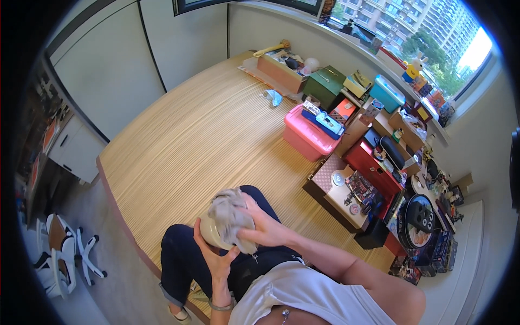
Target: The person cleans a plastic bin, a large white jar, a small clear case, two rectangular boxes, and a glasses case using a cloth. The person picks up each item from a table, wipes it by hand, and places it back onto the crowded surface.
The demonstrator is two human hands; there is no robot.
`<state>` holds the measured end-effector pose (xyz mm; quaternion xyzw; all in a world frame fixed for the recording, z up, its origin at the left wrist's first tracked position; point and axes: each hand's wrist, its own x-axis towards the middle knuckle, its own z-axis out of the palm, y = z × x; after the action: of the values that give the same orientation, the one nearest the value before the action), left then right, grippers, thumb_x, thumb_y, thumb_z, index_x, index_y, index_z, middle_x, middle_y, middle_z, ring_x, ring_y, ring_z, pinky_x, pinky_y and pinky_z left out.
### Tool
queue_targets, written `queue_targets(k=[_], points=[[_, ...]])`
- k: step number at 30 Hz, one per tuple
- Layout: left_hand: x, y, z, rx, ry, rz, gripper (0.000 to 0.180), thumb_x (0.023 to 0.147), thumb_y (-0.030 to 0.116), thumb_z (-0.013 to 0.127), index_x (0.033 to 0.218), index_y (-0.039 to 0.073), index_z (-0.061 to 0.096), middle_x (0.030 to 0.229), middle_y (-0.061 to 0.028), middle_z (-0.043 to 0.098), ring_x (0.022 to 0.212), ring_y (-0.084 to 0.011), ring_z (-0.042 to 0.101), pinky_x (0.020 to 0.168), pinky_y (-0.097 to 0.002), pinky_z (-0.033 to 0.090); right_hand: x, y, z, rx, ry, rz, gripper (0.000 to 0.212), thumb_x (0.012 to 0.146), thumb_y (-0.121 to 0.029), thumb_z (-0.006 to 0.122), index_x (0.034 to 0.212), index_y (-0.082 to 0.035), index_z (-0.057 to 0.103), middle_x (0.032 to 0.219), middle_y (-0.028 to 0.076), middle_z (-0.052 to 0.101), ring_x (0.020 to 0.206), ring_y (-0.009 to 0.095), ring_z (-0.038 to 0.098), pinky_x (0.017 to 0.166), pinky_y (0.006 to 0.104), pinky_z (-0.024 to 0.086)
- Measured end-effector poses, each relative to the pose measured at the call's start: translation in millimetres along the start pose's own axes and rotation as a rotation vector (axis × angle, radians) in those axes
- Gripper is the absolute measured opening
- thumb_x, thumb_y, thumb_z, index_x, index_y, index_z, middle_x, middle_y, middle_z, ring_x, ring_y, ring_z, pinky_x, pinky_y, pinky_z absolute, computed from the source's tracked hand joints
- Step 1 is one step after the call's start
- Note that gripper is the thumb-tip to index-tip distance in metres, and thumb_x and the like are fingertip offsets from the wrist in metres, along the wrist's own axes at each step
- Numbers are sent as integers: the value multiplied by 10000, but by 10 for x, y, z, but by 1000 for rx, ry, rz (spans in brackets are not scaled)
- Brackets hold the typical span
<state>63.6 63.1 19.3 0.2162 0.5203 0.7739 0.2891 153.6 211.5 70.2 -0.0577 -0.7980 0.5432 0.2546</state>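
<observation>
Above my lap I hold a cream, glossy, rounded vessel (211, 234); its exact kind is hard to tell, since a cloth covers much of it. My left hand (216, 262) grips it from below and the left, with fingers wrapped round its side. A crumpled grey cloth (228, 210) lies over its top and right side. My right hand (266, 226) is closed on the cloth and presses it against the vessel. The cloth's loose end hangs down by the right hand's thumb.
I sit on a wide platform with a ribbed tan mat (179, 135). On its right stand a pink lidded box (309, 138), a green box (324, 86), an open case (336, 197) and a red chest (368, 162). A blue-white face mask (273, 97) lies farther off. An office chair (67, 254) stands at left.
</observation>
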Motion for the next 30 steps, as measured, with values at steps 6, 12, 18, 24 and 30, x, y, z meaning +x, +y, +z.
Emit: queue_targets(k=[6,12,18,24,30], points=[[-26,-104,-64,56,-81,61,1204,547,341,905,1454,62,165,1366,-123,342,1249,-242,411,1056,-380,339,-114,-133,12,-153,0,-5,511,652,-103,735,1155,-130,644,1300,134,486,1241,340,351,1040,423,270],[-68,71,-37,91,-98,-9,1212,511,326,904,1444,58,178,1354,-133,360,1251,-262,421,1056,-408,359,-31,146,47,103,386,98,292,778,-78,656,1062,-26,618,1065,95,622,928,192,593,823,300,470],[-47,22,-64,532,-10,213,1192,500,370,895,1441,57,233,1327,-144,299,1270,-295,345,1075,-423,307,-237,20,-188,699,402,408,558,882,-258,629,1335,5,440,1234,114,562,1126,209,567,898,341,492],[-124,63,-17,766,72,332,1189,463,393,908,1403,41,272,1329,-201,280,1265,-358,305,1078,-456,273,-50,-241,186,-409,92,-141,369,664,-136,720,1019,-53,665,1142,204,555,1159,425,472,984,469,400],[-157,76,-117,751,6,341,1198,457,391,909,1404,30,272,1343,-201,276,1262,-356,328,1067,-459,298,134,-10,-54,562,176,588,247,859,-41,603,1099,5,644,993,40,670,883,121,619,789,264,488]])
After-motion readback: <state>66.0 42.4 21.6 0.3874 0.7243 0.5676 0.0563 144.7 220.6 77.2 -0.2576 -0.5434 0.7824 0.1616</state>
